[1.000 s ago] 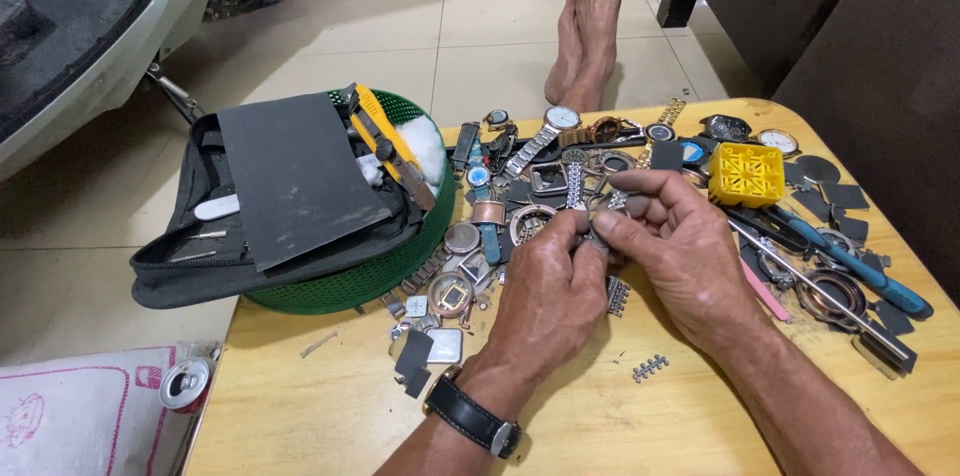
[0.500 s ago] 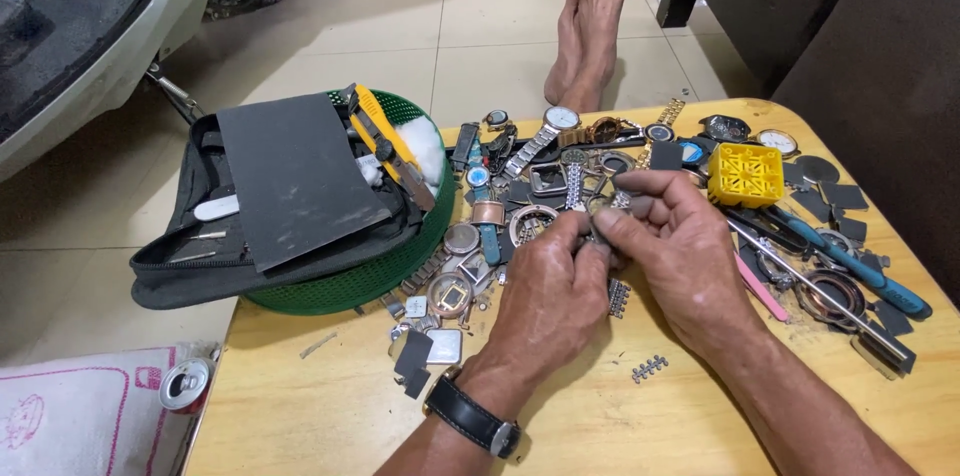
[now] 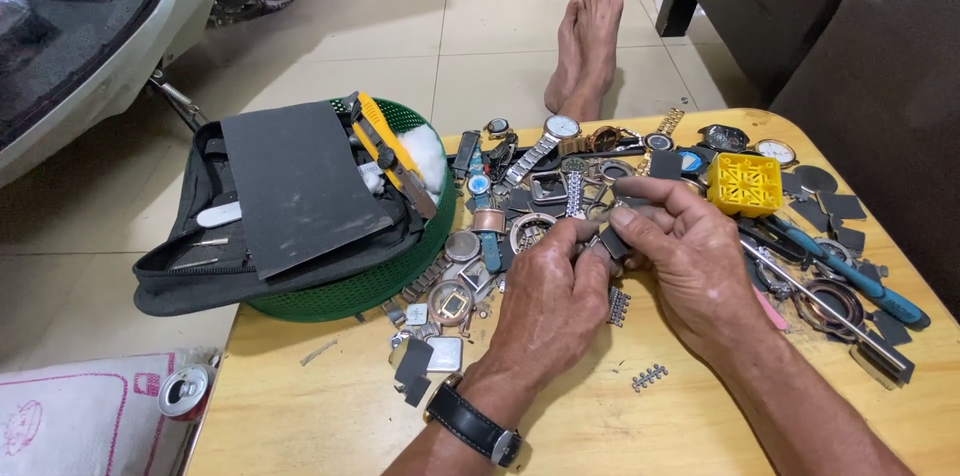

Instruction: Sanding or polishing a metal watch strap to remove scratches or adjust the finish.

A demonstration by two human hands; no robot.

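My left hand point(image 3: 555, 296) and my right hand point(image 3: 680, 256) meet over the middle of a wooden table point(image 3: 330, 406). Together their fingertips pinch a small dark watch part point(image 3: 605, 234); its exact shape is hidden by the fingers. A black wristwatch point(image 3: 478, 426) is on my left wrist. Just under the hands lie short metal bracelet links point(image 3: 619, 306), and a pile of watches, cases and straps point(image 3: 520, 196) spreads out beyond them.
A green mesh basket point(image 3: 400, 271) holding an open black tool case point(image 3: 280, 206) stands at the table's left. A yellow plastic holder point(image 3: 745, 184), blue-handled tools point(image 3: 850, 271) and a loose link strip point(image 3: 649, 377) lie right. A drink can point(image 3: 185, 391) sits below the left edge. Someone's bare feet point(image 3: 590, 46) rest on the floor.
Both hands stay in place over the pile; the fingers have only shifted slightly on the small part.
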